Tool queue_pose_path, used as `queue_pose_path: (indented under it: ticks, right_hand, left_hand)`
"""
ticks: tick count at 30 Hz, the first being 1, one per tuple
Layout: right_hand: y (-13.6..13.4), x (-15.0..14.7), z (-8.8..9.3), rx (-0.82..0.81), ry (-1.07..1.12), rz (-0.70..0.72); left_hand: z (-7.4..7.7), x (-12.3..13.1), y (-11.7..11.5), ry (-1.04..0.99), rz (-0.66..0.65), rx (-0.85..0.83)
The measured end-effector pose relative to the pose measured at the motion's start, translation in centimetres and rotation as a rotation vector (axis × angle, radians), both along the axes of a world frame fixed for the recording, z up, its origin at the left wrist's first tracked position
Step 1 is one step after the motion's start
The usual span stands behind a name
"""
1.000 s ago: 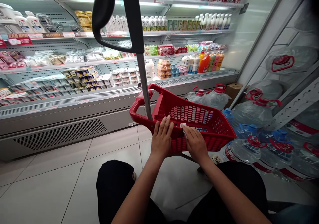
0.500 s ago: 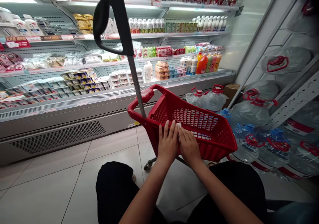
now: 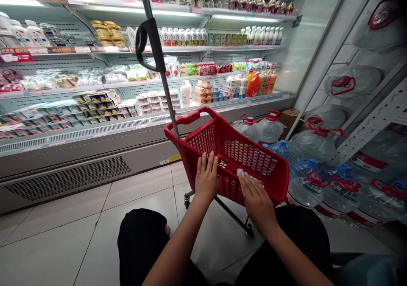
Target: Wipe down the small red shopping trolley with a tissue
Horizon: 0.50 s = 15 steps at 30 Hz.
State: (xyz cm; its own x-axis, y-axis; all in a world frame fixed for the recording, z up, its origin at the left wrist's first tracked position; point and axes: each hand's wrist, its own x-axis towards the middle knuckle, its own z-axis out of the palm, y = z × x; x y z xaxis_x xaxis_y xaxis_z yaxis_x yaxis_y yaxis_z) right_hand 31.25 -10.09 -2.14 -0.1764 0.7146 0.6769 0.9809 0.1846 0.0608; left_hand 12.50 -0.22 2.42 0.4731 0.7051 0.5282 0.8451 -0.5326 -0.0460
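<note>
A red plastic shopping cart (image 3: 186,156) with perforated walls stands before my knees, its inside showing no goods. My left hand (image 3: 206,180) lies with fingers stretched out against the cart's near side, just below the rim. Farther right, my right hand (image 3: 258,201) is at the same side wall, fingers together and pointing up. A small white wad, like tissue (image 3: 240,172), shows at its fingertips; the thumb is hidden. From the cart's handle end rises a grey metal pole (image 3: 168,93) with a black looped grip (image 3: 152,46), which neither hand touches.
Behind the cart runs an open chilled display case (image 3: 79,152) stocked with bottles, cups and packs. Large water bottles (image 3: 305,188) with red handles crowd the right side, close to the cart. A cardboard box (image 3: 288,120) sits in the corner. Pale tiles (image 3: 140,199) cover the floor.
My hands have moved apart, the right one rightward and down with the white wad. The cart has shifted slightly away, its black grip now looks smaller, and more of its wheels shows.
</note>
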Motion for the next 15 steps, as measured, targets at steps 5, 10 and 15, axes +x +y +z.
queue_pose_path:
  ticks: [5, 10, 15]
  right_hand:
    - [4.4, -4.5, 1.7, 0.029, -0.008, 0.066]
    - [4.7, -4.3, 1.8, 0.016, 0.012, 0.102]
    - [-0.7, -0.9, 1.0, -0.028, -0.011, 0.033]
  left_hand:
    - [-1.4, 0.9, -0.8, 0.034, -0.04, 0.032]
    - [-1.0, 0.1, 0.4, 0.05, -0.044, 0.032]
    - [-0.2, -0.2, 1.8, 0.022, -0.021, -0.031]
